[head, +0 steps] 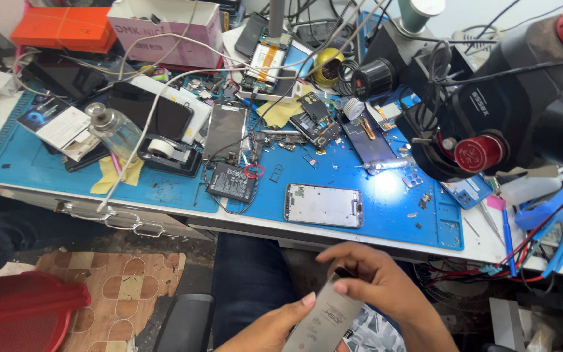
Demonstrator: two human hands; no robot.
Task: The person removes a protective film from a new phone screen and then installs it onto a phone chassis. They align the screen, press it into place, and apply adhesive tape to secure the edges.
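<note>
Head view: both hands at 6 o'clock, below the worktop (pixel 360 242) edge. Left hand (pixel 275 329) and right hand (pixel 379 280) fingers pinch a flat grey rectangular battery cell (pixel 324 319). Silver phone frame (pixel 324 205) lies open on blue mat (pixel 164 189); cell apparently not yet fitted.

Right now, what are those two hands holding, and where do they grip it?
A flat grey battery-like pack: the left hand grips its lower left edge, and the right hand pinches its top end.
</note>
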